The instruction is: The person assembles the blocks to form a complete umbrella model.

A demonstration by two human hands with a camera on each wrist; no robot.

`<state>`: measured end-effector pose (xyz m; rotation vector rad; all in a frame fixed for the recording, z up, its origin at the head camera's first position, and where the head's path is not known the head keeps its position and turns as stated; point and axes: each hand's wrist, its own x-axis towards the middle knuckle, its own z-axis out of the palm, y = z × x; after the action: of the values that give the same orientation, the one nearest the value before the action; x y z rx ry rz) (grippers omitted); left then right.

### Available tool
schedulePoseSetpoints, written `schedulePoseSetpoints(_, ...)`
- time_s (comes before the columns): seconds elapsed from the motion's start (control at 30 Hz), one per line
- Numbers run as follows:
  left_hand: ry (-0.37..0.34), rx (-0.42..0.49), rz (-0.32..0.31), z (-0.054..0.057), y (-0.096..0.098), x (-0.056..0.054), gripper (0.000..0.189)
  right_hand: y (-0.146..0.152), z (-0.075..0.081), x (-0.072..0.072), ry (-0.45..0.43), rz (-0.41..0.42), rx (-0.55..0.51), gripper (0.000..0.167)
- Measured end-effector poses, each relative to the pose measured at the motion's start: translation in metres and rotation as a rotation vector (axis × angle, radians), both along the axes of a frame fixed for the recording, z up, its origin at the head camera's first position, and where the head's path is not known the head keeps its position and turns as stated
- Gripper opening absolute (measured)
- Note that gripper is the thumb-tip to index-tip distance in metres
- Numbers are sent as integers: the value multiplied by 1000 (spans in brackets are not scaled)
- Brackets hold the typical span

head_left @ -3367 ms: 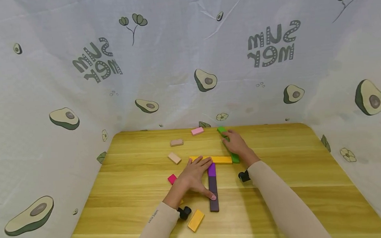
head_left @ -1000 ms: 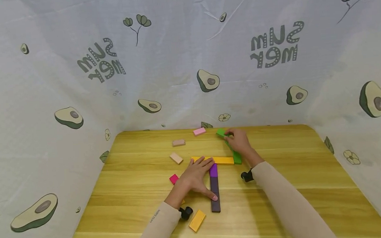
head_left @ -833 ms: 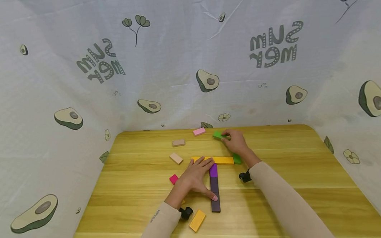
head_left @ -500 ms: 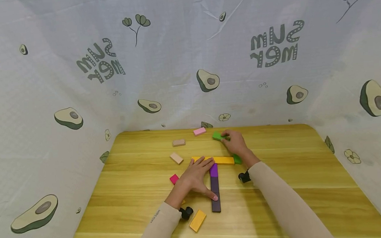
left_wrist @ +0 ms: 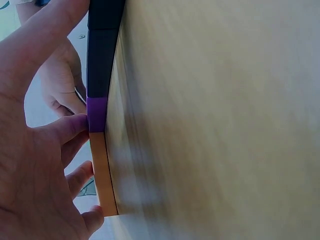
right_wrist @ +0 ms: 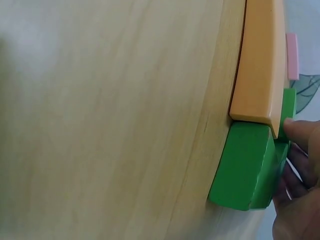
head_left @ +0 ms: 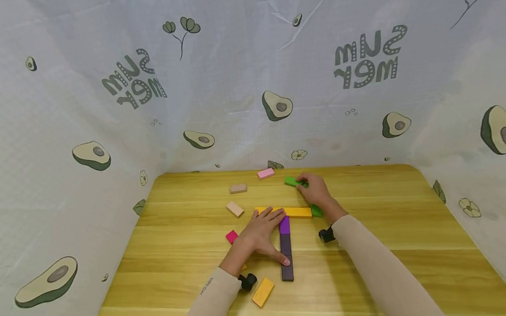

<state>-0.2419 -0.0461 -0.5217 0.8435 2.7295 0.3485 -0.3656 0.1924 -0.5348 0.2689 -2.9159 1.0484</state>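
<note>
My left hand (head_left: 257,236) lies spread over the blocks. Its fingertips rest on the orange-yellow row (head_left: 299,213) and beside the purple block (head_left: 284,225), while its thumb touches the dark purple blocks (head_left: 285,244) running toward me. At the far side, my right hand (head_left: 317,191) pinches a green block (head_left: 290,181) that points leftward; the fingers cover its right part. Another green block (head_left: 317,212) touches the right end of the orange-yellow row. In the right wrist view, the thumb (right_wrist: 300,131) presses the far green block (right_wrist: 288,102), behind the near one.
Loose blocks lie to the left: pink (head_left: 265,173), brown (head_left: 238,189), beige (head_left: 235,209) and red (head_left: 232,236). A yellow block (head_left: 263,292) lies near the left wrist camera (head_left: 247,281). A printed cloth (head_left: 240,82) hangs behind the wooden table (head_left: 389,217).
The far green block has turned from slanting away to lying more crosswise, its free end swinging left. My right hand's fingers have closed on it. My left hand has stayed in place.
</note>
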Motion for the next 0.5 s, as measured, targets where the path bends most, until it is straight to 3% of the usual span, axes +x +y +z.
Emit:
schedulePoseSetpoints(0.3,-1,-7,1,1,2,-1,136,13,0,6,-47,-4,-63,43)
schedulePoseSetpoints(0.5,-5,-2,2,2,1,0,136,26,1,15,-77,-21,-99,44)
